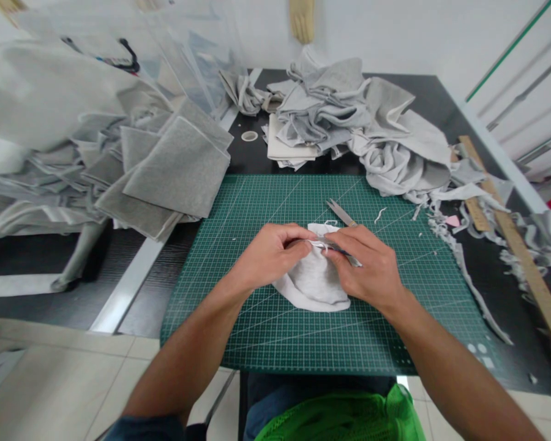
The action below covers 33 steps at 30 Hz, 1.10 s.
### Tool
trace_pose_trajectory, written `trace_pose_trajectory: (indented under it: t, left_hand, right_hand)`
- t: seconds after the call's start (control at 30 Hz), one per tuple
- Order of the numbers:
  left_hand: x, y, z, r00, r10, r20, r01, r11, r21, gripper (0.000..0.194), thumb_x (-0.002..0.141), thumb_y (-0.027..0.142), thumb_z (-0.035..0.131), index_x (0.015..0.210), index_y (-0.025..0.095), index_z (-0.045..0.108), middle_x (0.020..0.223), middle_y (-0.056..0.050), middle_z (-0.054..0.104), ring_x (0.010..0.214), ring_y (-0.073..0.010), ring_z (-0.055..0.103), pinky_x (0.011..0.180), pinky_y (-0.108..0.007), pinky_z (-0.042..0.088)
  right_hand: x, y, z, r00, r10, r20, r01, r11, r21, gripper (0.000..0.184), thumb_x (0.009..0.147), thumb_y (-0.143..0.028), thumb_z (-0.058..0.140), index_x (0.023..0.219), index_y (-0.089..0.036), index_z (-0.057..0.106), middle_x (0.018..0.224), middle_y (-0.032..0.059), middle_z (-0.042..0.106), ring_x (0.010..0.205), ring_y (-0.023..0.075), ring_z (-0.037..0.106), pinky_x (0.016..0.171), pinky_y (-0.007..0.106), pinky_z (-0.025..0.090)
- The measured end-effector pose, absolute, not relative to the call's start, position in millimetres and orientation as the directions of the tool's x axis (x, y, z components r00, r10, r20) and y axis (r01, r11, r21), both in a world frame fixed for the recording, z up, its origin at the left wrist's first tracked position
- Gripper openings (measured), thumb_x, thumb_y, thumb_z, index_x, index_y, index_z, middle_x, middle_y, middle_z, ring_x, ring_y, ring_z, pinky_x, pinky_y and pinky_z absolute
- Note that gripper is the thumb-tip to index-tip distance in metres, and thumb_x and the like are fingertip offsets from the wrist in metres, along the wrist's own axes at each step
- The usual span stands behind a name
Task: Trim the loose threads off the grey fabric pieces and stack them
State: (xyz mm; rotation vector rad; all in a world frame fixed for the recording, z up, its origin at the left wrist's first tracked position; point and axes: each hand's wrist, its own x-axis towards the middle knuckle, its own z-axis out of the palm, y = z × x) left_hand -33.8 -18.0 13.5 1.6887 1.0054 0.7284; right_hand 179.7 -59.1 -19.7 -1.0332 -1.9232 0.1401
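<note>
A small pale grey fabric piece (pixel 316 283) lies on the green cutting mat (pixel 275 324) in the middle of the view. My left hand (pixel 269 254) pinches its upper edge, fingers closed on the cloth. My right hand (pixel 366 264) is closed round a thin metal tool (pixel 349 256), whose tip meets the same edge of the fabric. A second metal tool, like tweezers or snips (pixel 341 212), lies on the mat just beyond my hands.
Stacks of grey fabric pieces (pixel 165 171) fill the left side. A heap of light grey cloth (pixel 349 116) sits behind the mat. Cut strips (pixel 463 269), a wooden ruler (pixel 518 251) and a tape ring (pixel 249 136) lie on the black table. Green mesh (pixel 340 419) rests at my lap.
</note>
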Motion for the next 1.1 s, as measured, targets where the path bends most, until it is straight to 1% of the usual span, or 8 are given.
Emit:
trace_pose_trajectory:
  t: [0.2, 0.5, 0.73, 0.87, 1.1]
  left_hand:
    - [-34.0, -18.4, 12.1, 0.467, 0.884, -0.008, 0.281, -0.14, 0.949, 0.021, 0.087, 0.022, 0.065, 0.099, 0.019, 0.082, 0.095, -0.005, 0.079, 0.081, -0.0162, 0.069, 0.068, -0.025, 0.05]
    - [-33.9, -18.3, 9.4, 0.468, 0.884, -0.018, 0.284, -0.132, 0.95, 0.023, 0.088, 0.023, 0.066, 0.102, 0.02, 0.083, 0.095, -0.005, 0.08, 0.08, -0.0163, 0.069, 0.068, -0.025, 0.05]
    - [-34.3, -18.3, 8.5, 0.464, 0.885, -0.033, 0.274, -0.107, 0.956, 0.022, 0.087, 0.024, 0.067, 0.102, 0.02, 0.083, 0.094, -0.005, 0.081, 0.081, -0.0172, 0.07, 0.069, -0.026, 0.052]
    - [-34.1, -18.3, 8.0, 0.47, 0.882, -0.031, 0.262, -0.106, 0.959, 0.021, 0.087, 0.023, 0.067, 0.1, 0.02, 0.083, 0.094, -0.005, 0.08, 0.081, -0.0168, 0.07, 0.069, -0.025, 0.051]
    - [-32.9, -19.8, 7.6, 0.475, 0.878, -0.058, 0.273, -0.084, 0.958, 0.023, 0.088, 0.022, 0.066, 0.103, 0.02, 0.083, 0.091, -0.004, 0.08, 0.076, -0.0151, 0.068, 0.065, -0.024, 0.049]
  right_hand:
    - [180.8, -58.5, -22.4, -0.249, 0.694, 0.676, 0.634, 0.645, -0.428, 0.03, 0.092, -0.016, 0.068, 0.12, -0.024, 0.073, 0.105, 0.0069, 0.076, 0.092, 0.0224, 0.07, 0.083, 0.041, 0.059]
    - [181.2, -58.9, -21.5, -0.284, 0.669, 0.687, 0.687, 0.642, -0.341, 0.027, 0.092, -0.014, 0.067, 0.117, -0.023, 0.073, 0.102, 0.0058, 0.077, 0.087, 0.0215, 0.068, 0.079, 0.04, 0.057]
    - [181.6, -58.1, -23.3, -0.281, 0.672, 0.685, 0.69, 0.638, -0.342, 0.027, 0.093, -0.015, 0.066, 0.117, -0.026, 0.073, 0.103, 0.0049, 0.077, 0.087, 0.0211, 0.069, 0.08, 0.04, 0.057]
    - [180.7, -59.3, -20.9, -0.284, 0.67, 0.686, 0.675, 0.648, -0.353, 0.028, 0.093, -0.015, 0.066, 0.118, -0.025, 0.073, 0.101, 0.0053, 0.077, 0.088, 0.0214, 0.07, 0.08, 0.039, 0.058]
    - [179.0, -60.0, -19.3, -0.292, 0.658, 0.694, 0.684, 0.651, -0.329, 0.026, 0.092, -0.013, 0.066, 0.115, -0.022, 0.073, 0.1, 0.0068, 0.076, 0.088, 0.0222, 0.069, 0.079, 0.04, 0.059]
